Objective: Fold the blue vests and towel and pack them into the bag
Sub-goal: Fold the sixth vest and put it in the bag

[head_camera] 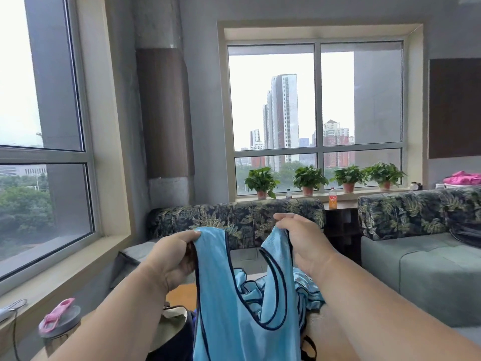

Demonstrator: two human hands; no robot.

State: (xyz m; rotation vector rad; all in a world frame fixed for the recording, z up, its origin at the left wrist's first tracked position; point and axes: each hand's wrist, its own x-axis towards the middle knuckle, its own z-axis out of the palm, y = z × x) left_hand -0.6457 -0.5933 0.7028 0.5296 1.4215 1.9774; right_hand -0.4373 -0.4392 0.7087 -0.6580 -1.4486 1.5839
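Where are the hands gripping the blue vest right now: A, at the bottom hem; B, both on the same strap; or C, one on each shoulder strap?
C: the left hand and right hand each pinch a separate shoulder strap of the blue vest, holding it up.

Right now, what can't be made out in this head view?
- Bag: mostly behind the left forearm and held vest; opening unseen.
- Vest's hem: cut off by the bottom edge.
- Blue pile: crumpled behind the vest; count and towel unclear.
- Windowsill bottle: label too small.
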